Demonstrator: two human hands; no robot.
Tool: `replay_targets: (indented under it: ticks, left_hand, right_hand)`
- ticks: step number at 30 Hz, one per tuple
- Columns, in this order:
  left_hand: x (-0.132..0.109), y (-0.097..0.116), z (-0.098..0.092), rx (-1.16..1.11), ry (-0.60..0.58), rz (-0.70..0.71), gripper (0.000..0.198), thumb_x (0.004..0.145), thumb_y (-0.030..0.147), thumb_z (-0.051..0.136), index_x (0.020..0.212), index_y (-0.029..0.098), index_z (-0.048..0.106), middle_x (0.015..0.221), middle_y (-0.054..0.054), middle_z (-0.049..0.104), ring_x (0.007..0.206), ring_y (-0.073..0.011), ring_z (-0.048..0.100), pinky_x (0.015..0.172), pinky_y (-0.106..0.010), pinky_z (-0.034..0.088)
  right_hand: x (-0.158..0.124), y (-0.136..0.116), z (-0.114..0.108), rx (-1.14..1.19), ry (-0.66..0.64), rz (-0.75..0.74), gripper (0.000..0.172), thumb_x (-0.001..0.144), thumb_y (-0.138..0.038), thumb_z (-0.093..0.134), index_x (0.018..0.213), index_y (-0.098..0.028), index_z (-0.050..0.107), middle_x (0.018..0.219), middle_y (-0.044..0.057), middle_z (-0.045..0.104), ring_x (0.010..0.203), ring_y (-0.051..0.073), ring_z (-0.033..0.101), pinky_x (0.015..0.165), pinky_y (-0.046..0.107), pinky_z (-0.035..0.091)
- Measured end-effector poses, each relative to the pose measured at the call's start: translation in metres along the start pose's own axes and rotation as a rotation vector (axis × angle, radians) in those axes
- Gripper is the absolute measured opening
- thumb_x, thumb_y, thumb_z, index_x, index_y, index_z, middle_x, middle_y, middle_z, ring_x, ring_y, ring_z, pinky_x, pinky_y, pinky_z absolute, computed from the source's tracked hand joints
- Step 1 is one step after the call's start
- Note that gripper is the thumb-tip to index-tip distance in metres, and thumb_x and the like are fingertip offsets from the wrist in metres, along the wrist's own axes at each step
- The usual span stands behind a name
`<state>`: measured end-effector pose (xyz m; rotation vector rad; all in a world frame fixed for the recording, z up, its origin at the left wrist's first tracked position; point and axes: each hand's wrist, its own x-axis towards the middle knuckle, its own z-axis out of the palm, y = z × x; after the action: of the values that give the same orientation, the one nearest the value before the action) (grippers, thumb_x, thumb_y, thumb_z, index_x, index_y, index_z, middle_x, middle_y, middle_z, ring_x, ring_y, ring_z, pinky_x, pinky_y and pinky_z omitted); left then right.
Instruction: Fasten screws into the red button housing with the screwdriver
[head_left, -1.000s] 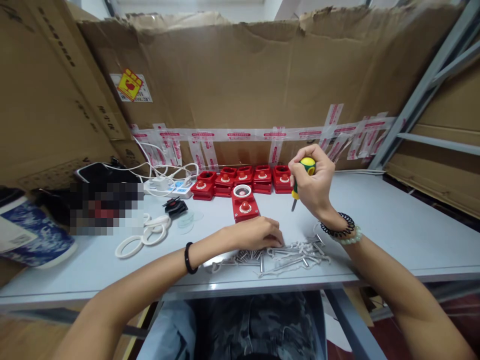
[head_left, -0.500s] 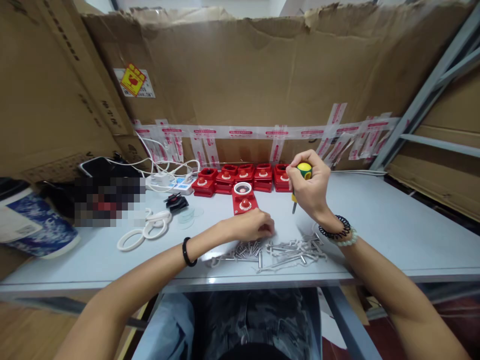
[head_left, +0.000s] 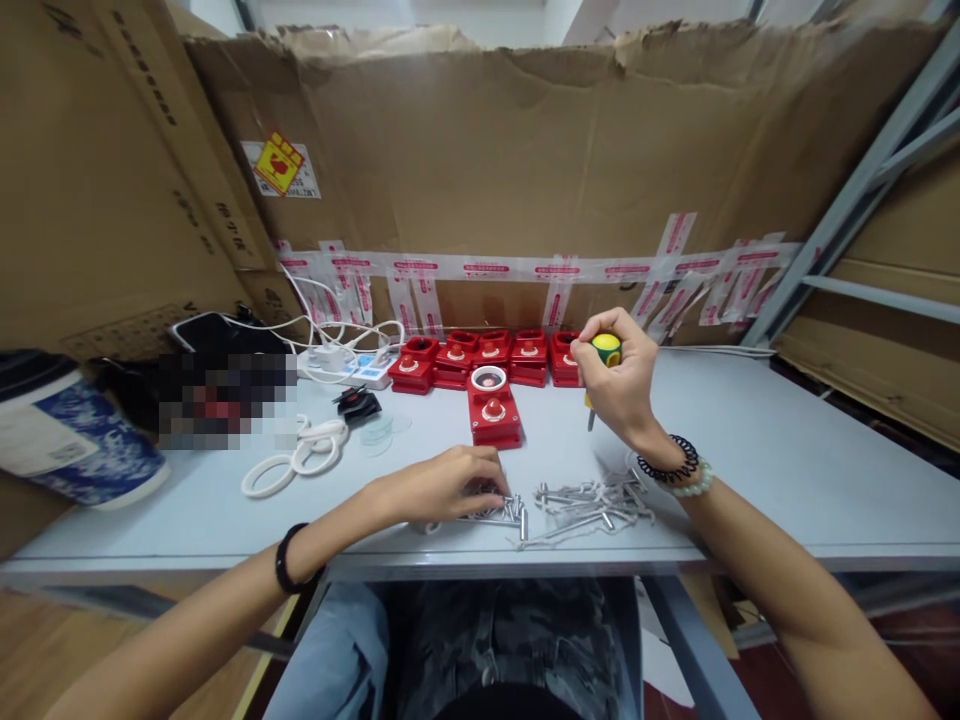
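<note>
My right hand [head_left: 621,375] is closed around a screwdriver with a yellow and green handle [head_left: 606,348], its shaft pointing down above the table. My left hand [head_left: 461,482] is down at a pile of small metal screws [head_left: 514,507]; its fingers curl toward the thumb among them, and what the tips pinch is too small to make out. Just beyond it lies a red device [head_left: 495,425] with a red dome and a white ring around a round opening. A second heap of longer metal rods with whitish strings [head_left: 592,500] lies between my hands.
Several similar red devices [head_left: 454,352] stand in a row at the back. To the left are white rings [head_left: 268,477], clear discs [head_left: 376,432], small black parts [head_left: 358,403], a power strip with cables [head_left: 365,370] and a large cup [head_left: 90,440]. Cardboard [head_left: 480,160] walls the back.
My left hand has moved left and toward me, from beside the front red device down onto the small screws, uncovering the device's near end. My right hand keeps the screwdriver in nearly the same place.
</note>
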<state>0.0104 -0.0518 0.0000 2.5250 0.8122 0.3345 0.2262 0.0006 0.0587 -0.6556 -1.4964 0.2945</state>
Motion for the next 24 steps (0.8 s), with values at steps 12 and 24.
replay_targets:
  ticks: [12, 24]
  left_hand:
    - [-0.016, 0.008, 0.003, -0.017, 0.058, -0.062, 0.030, 0.093, 0.036, 0.050, 0.116, 0.021, 0.062, 0.109, -0.009, 0.061, 0.099, -0.0191, 0.060, 0.089, -0.031, 0.047]
    - [-0.016, 0.008, 0.023, -0.072, 0.063, 0.078, 0.048, 0.090, 0.034, 0.055, 0.137, 0.025, 0.044, 0.139, -0.009, 0.049, 0.128, -0.0218, 0.046, 0.109, -0.039, 0.038]
  right_hand:
    - [-0.002, -0.003, 0.001, -0.062, -0.010, -0.042, 0.013, 0.071, -0.009, 0.057, 0.070, -0.020, 0.049, 0.064, -0.006, 0.048, 0.052, 0.007, 0.040, 0.047, 0.023, 0.033]
    - [-0.005, -0.001, 0.002, -0.067, -0.027, -0.028, 0.013, 0.071, -0.009, 0.057, 0.070, -0.020, 0.049, 0.063, -0.006, 0.048, 0.050, 0.007, 0.040, 0.046, 0.023, 0.034]
